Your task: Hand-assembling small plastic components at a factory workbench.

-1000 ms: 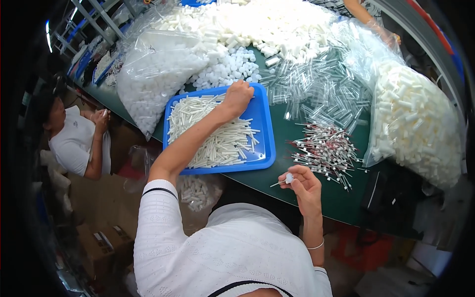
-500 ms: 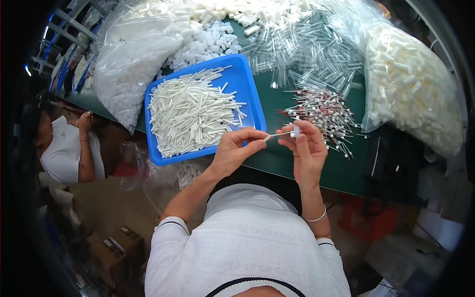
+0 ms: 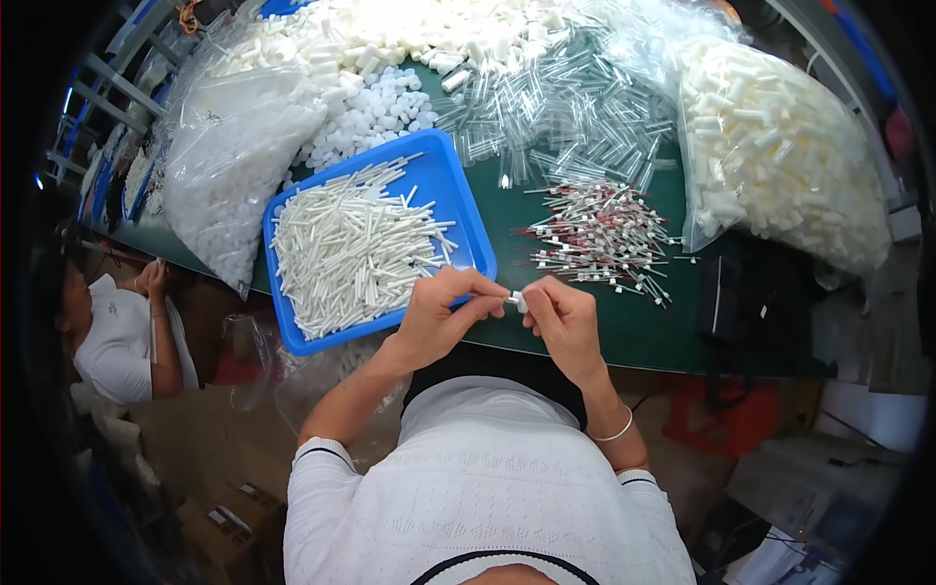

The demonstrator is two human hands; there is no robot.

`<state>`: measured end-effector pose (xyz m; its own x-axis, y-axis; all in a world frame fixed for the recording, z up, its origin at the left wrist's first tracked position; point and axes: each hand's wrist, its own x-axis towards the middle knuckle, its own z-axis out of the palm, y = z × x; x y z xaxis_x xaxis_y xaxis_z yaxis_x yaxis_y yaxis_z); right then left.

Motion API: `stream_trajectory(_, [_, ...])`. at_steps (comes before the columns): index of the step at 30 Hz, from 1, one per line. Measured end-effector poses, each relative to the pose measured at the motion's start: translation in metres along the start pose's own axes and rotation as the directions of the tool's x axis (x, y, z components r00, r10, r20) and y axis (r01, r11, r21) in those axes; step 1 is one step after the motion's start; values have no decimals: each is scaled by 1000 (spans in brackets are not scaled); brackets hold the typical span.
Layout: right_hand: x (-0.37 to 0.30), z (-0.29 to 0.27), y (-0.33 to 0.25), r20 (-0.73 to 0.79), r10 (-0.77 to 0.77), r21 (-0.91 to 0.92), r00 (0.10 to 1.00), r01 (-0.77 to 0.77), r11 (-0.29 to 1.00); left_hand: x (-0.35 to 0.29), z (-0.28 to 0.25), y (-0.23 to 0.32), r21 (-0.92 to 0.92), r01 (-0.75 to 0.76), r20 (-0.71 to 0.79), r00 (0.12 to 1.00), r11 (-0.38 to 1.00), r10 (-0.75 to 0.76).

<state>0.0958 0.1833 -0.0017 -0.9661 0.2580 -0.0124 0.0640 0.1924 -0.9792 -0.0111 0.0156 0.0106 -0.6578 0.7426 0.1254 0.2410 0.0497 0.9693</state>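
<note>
My left hand [image 3: 450, 310] is closed in a pinch at the right front corner of the blue tray [image 3: 475, 210]. My right hand [image 3: 567, 330] faces it, thumb and fingers pressed together. Between the two sets of fingertips sits a small white plastic piece [image 3: 519, 301], gripped from the right. A thin part at its left end runs into my left fingertips, which cover most of it. In the tray lie many short white sticks [image 3: 356, 258]. Beyond my right hand, a pile of red and white wires with small white connectors [image 3: 604, 239] lies on the green table [image 3: 507, 219].
Clear plastic tubes [image 3: 575, 112] and white caps [image 3: 375, 117] are heaped behind the tray. A clear bag of cream foam-like cylinders [image 3: 780, 146] stands at right, another filled bag [image 3: 229, 156] at left. At far left sits a person in white [image 3: 127, 341].
Both hands have come closer together and lower, toward my body. The thin stick that showed between them is now mostly hidden. The whole view has shifted slightly.
</note>
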Motion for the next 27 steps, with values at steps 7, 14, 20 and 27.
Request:
stream_trajectory(7, [6, 6, 1, 13, 54, 492, 998, -53, 869, 19, -7, 3, 326, -239, 197, 964, 915, 181])
stream_trajectory(14, [19, -28, 27, -194, 181, 735, 964, 21, 677, 226, -118, -55, 277, -72, -273, 950, 958, 150])
stream_trajectory(20, [20, -28, 46, -154, 211, 756, 965, -22, 655, 346, -243, -205, 952, -24, -98, 921, 305, 377])
stream_trajectory(27, [16, -41, 52, -159, 141, 749, 977, 26, 662, 386, -218, -198, 889, 114, -194, 971, 444, 140])
